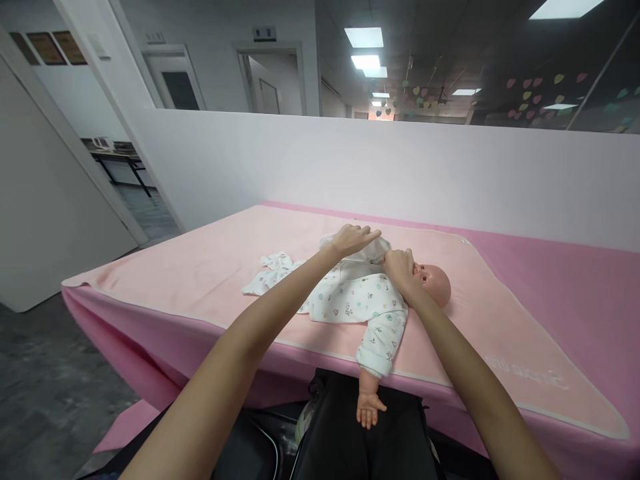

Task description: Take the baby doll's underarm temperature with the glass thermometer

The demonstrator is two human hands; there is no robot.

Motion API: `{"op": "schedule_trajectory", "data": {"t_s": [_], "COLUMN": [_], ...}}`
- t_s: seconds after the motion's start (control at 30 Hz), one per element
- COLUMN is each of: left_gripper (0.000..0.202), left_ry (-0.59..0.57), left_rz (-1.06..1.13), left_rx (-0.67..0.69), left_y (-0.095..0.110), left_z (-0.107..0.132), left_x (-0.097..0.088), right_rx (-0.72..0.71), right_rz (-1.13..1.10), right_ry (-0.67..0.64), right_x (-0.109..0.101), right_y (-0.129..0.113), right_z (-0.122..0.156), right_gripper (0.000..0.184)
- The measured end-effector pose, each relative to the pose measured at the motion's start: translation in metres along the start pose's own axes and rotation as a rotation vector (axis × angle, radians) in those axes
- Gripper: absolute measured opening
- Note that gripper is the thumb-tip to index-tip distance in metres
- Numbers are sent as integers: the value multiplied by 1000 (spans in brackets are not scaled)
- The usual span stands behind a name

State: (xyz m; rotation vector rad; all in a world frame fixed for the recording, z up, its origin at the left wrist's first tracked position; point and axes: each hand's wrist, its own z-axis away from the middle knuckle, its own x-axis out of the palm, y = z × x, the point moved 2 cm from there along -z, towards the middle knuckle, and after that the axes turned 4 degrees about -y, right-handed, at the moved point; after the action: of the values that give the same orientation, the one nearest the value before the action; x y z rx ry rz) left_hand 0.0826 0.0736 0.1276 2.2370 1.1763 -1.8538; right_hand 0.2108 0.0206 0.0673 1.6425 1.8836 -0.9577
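A baby doll (434,283) lies on its back with its head to the right, its face partly behind my right hand. It wears a white printed baby shirt (345,299), whose near sleeve covers one arm. That arm hangs over the table's front edge, its small hand (369,408) bare. My left hand (354,239) is closed on the shirt's far side, over the doll's chest. Up by the collar, my right hand (400,267) pinches the shirt's edge close to the doll's chin. White printed baby pants (273,275) extend to the left. The doll's far arm is hidden.
A light pink mat (200,267) lies over a darker pink tablecloth (565,283). Behind the table runs a low white wall (350,167) with glass above. At the left are a door (45,180) and grey floor. My lap is against the front edge.
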Motion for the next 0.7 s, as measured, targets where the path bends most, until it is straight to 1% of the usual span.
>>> {"op": "schedule_trajectory", "data": {"t_s": [0.1, 0.2, 0.3, 0.43, 0.53, 0.7], "left_gripper": [36, 34, 32, 33, 29, 31], "left_ry": [22, 65, 116, 147, 152, 126], "left_rz": [4, -17, -54, -81, -94, -125], "left_rx": [16, 32, 61, 133, 158, 156], "left_y": [1, 2, 2, 4, 2, -8], "left_z": [1, 0, -1, 5, 17, 51], "left_x": [1, 4, 7, 12, 17, 26], "right_rx": [81, 139, 150, 147, 125, -17], "right_rz": [22, 25, -19, -102, -105, -131], "right_ry": [-131, -248, -271, -314, -354, -404], "right_x": [-16, -29, -37, -43, -50, -59], "right_y": [12, 19, 15, 4, 5, 15], "right_z": [-4, -6, -6, -9, -10, 4], "right_gripper": [38, 35, 24, 20, 15, 21]}}
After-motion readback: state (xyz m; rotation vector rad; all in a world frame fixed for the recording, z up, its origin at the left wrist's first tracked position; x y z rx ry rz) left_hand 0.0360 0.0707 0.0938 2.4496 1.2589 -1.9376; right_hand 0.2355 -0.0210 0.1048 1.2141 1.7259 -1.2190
